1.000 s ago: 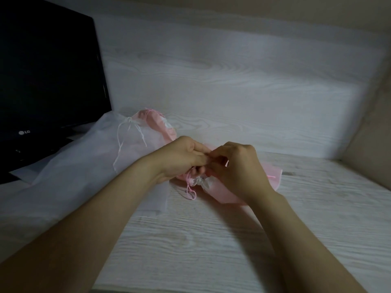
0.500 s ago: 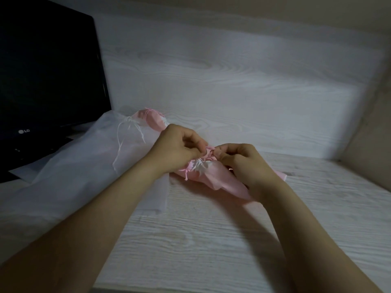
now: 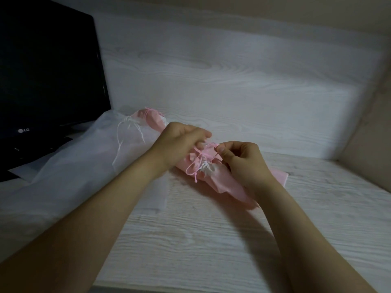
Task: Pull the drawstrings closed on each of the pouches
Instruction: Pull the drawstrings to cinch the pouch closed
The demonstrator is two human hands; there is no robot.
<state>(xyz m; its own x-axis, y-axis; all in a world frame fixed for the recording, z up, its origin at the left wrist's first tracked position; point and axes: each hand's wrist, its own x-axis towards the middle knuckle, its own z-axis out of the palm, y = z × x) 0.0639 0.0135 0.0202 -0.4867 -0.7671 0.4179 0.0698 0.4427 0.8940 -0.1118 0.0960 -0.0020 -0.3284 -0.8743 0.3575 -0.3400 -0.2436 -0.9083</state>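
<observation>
Right hand (image 3: 243,163) pinches the end of the pink drawstring (image 3: 203,155) between thumb and forefinger. Left hand (image 3: 179,142) is curled over the gathered neck of the pink pouch (image 3: 220,185); the hands are close together, not touching. The pouch lies on the table (image 3: 211,240), mouth puckered tight (cord loops hang slack, so likely a final tug or knot remains). Beyond the left hand lie a white pouch (image 3: 80,161) and a second pink pouch (image 3: 152,121), both cinched. Judgement: this pouch is nearly finished, and no open pouch is in view. Monitor (image 3: 48,81) at far left.
</observation>
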